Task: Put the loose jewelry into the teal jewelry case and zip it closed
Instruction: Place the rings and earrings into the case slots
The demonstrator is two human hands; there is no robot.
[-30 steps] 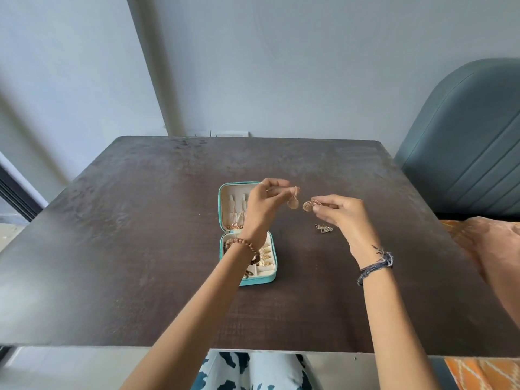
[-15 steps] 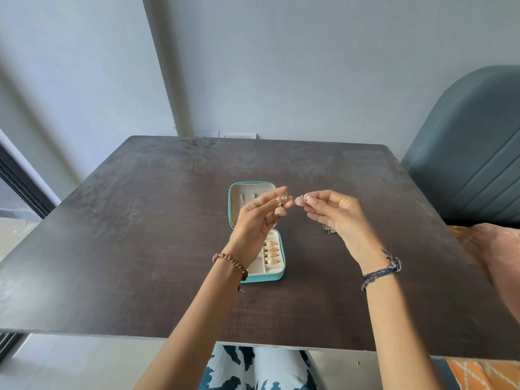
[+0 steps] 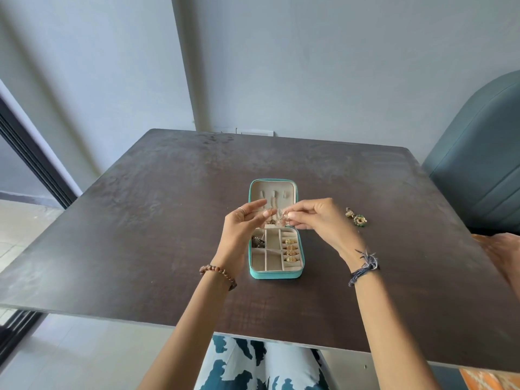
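A dark brown tabletop [image 3: 140, 220] fills most of the view, with one teal upholstered chair [image 3: 478, 164] at its far right corner and grey walls behind. Near the middle of the tabletop lies one teal jewelry case [image 3: 274, 274], open flat, its lid half on the far side and its divided tray half on the near side. Four gold rings [image 3: 289, 250] sit in a row down the tray's right column, and a dark tangle of jewelry [image 3: 257, 242] fills the tray's far left compartment; the other compartments look bare. Two hands hover above the hinge of the case and block part of the lid. The left hand [image 3: 244, 229], with a beaded bracelet [image 3: 218, 273] on its wrist and a ring on one finger, has its fingers loosely spread, a thin gold piece [image 3: 267, 213] at its fingertips. The right hand [image 3: 318, 218], wearing a blue thread wristband [image 3: 364, 267], pinches a small gold earring [image 3: 282, 219] between thumb and fingers. To the right of the hands, two loose green-and-gold earrings [image 3: 356, 217] lie on the tabletop, just beside each other and apart from the case.
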